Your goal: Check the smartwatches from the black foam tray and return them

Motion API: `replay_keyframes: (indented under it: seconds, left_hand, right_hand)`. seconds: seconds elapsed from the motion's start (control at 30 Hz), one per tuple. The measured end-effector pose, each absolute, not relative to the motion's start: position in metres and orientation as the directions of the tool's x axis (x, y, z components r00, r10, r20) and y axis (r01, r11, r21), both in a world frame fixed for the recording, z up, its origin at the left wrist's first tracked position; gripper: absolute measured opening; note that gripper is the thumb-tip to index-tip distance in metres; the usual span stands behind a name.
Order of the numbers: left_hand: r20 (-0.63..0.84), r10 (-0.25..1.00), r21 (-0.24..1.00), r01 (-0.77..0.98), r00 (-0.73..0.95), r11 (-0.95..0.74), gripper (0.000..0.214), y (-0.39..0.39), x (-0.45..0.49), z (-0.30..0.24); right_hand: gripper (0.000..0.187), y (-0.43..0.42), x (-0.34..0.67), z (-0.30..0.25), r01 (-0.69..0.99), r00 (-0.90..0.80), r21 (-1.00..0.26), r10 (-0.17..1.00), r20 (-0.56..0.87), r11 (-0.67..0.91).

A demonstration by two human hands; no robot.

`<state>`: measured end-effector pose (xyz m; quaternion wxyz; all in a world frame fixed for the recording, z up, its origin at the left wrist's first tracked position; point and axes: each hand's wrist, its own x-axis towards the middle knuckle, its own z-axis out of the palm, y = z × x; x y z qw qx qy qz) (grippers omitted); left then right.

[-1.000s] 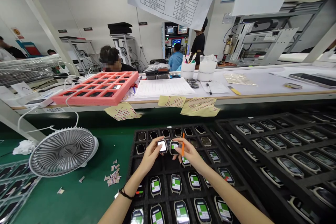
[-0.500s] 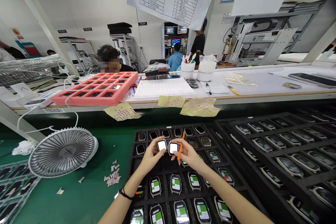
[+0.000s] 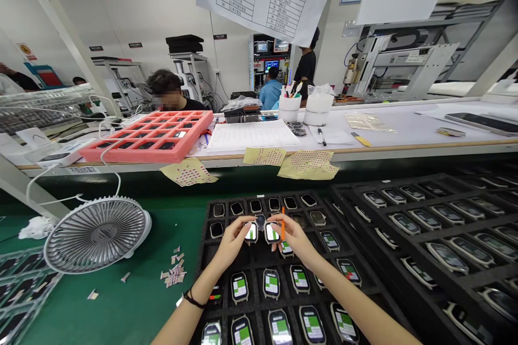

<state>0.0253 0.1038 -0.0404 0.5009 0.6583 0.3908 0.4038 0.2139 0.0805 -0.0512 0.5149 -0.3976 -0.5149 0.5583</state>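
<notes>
Glossy watch screens (image 3: 271, 282) (glass, perhaps) sit in matt black foam trays (image 3: 205, 275).

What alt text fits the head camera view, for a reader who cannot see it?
The left hand and right hand each hold a square black smartwatch with a green screen above a black foam tray of similar watches. The right hand holds a thin orange stick. A round grey fan sits at left.

My left hand (image 3: 232, 242) and my right hand (image 3: 293, 240) are bare, and so are my left forearm (image 3: 178, 323) and my right forearm (image 3: 356, 307), both slim and smooth, entering from the near edge of the view. Around my left wrist sits a thin black cord bracelet (image 3: 193, 298), with a small white tag (image 3: 179, 302) just beside it. My right wrist shows only bare skin.
</notes>
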Motion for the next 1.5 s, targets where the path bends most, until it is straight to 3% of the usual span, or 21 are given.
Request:
replay_keyframes:
  seconds: [0.53, 0.93, 1.5]
  left_hand:
    - [0.150, 0.898, 0.982, 0.045, 0.413, -0.185, 0.035, 0.1053, 0.0250, -0.0460]
    - [0.137, 0.918, 0.977, 0.101, 0.373, -0.187, 0.034, 0.1039, 0.0264, -0.0389]
    - [0.156, 0.902, 0.978, 0.061, 0.403, -0.197, 0.033, 0.1055, 0.0255, -0.0458]
  right_hand:
    - [0.036, 0.0804, 0.2124, -0.0561, -0.190, -0.197, -0.978, 0.972, 0.124, 0.086]
    - [0.029, 0.0819, 0.2143, -0.0551, -0.171, -0.104, -0.984, 0.992, 0.070, 0.051]
    - [0.031, 0.0808, 0.2129, -0.0567, -0.138, -0.169, -0.988, 0.981, 0.095, 0.072]
